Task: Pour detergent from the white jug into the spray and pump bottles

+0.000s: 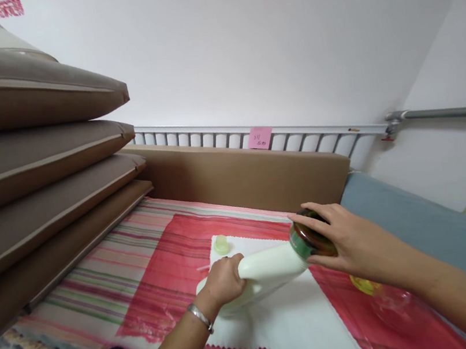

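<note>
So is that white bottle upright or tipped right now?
Tipped. The bottle lies nearly sideways over the white cloth, left hand on its base end, right hand on its dark cap.

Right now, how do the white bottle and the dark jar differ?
The white bottle is pale, opaque and long; the dark jar is brown-green, glossy and short. The bottle lies tilted with its neck toward the jar and is gripped by the left hand; the jar is at the bottle's mouth and is held by the right hand. Both are above the white cloth.

A glossy smooth plastic jug [269, 271] rests on matt white cloth [298, 319] over striped fabric [111, 268].
</note>
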Motion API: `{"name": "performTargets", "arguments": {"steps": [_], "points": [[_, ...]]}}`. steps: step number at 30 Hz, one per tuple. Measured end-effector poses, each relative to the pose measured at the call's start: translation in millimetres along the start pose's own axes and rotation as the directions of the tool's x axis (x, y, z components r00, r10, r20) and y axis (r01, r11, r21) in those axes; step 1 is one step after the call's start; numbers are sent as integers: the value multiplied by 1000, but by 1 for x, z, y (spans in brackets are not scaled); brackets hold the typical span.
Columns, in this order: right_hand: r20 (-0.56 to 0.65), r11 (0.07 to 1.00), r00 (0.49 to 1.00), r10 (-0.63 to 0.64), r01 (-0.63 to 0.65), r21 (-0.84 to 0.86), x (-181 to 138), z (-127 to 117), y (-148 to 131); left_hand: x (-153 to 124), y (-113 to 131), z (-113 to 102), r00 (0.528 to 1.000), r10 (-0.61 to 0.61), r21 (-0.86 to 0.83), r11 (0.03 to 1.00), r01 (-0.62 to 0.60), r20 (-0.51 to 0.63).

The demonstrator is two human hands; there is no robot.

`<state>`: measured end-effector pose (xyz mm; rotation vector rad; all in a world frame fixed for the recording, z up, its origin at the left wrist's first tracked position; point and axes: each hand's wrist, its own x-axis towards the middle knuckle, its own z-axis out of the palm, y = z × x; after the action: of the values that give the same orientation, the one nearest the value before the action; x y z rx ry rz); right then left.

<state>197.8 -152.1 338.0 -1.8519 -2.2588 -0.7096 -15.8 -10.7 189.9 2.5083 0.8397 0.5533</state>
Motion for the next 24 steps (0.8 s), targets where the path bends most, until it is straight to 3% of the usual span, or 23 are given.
{"name": "performTargets", "arguments": {"steps": [7, 9, 11, 12, 13, 15, 16, 17, 19, 21, 24], "points": [[-12, 998, 999, 41, -40, 47, -6, 3, 2, -1, 0, 4, 999, -15, -82, 997, 12, -38], [-34, 984, 992, 125, -119, 135, -9, 4, 6, -2, -3, 5, 998, -21, -128, 992, 13, -64], [-92, 913, 948, 305, -264, 311, -14, 10, 13, -4, -9, 7, 994, -38, -187, 982, 18, -101], [-117, 825, 891, 439, -348, 445, -19, 16, 16, -5, -14, 8, 991, -52, -221, 975, 24, -125], [-112, 676, 804, 584, -406, 615, -24, 25, 20, -7, -20, 9, 986, -71, -257, 966, 29, -153], [28, 264, 612, 790, -381, 886, -40, 50, 24, -12, -32, 12, 966, -120, -331, 943, 39, -227], [130, 63, 562, 817, -311, 948, -50, 66, 24, -16, -38, 13, 952, -151, -365, 930, 44, -268], [201, -54, 558, 805, -269, 962, -61, 83, 23, -19, -44, 15, 934, -184, -396, 917, 51, -306], [263, -167, 583, 769, -214, 963, -86, 120, 16, -26, -51, 18, 895, -254, -447, 892, 69, -368], [329, -350, 607, 724, -89, 933, -112, 152, 4, -31, -53, 21, 858, -317, -488, 868, 90, -405], [511, -641, 565, 648, 42, 766, -141, 183, -14, -31, -44, 21, 798, -396, -539, 836, 109, -454]]}}
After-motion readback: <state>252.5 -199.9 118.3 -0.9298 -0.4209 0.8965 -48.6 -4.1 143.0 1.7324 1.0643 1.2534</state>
